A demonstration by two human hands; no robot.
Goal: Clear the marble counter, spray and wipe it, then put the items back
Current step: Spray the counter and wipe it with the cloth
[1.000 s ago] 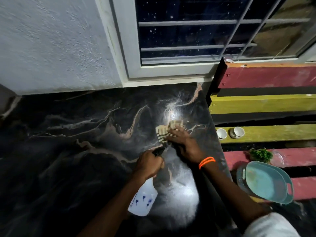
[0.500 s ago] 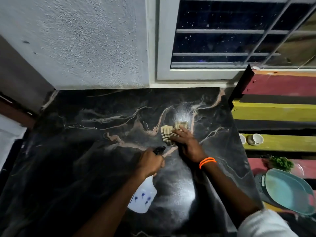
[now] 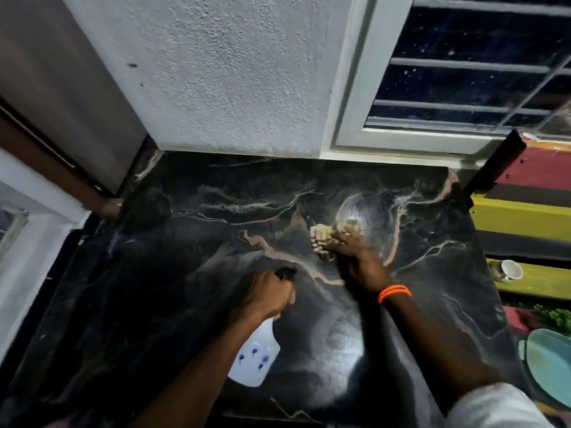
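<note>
A black marble counter (image 3: 173, 273) with pale veins fills the middle of the view. My right hand (image 3: 355, 254), with orange bands at the wrist, presses a beige striped cloth (image 3: 321, 237) flat on the counter's far right part. My left hand (image 3: 268, 295) is closed around the neck of a white spray bottle (image 3: 255, 361) with small blue flowers on it. The bottle is held above the counter, its black nozzle (image 3: 285, 272) pointing away from me. The stone shines wet around and in front of the cloth.
A rough white wall and a barred window stand behind the counter. To the right are red and yellow painted planks with a white cup (image 3: 511, 269), a green plant (image 3: 554, 316) and a teal tub (image 3: 550, 362). A brown frame runs along the left edge.
The view has swung left, showing more of the counter's left side and wall. My right hand with the cloth has kept rubbing the same far-right patch; the bottle stays held in my left.
</note>
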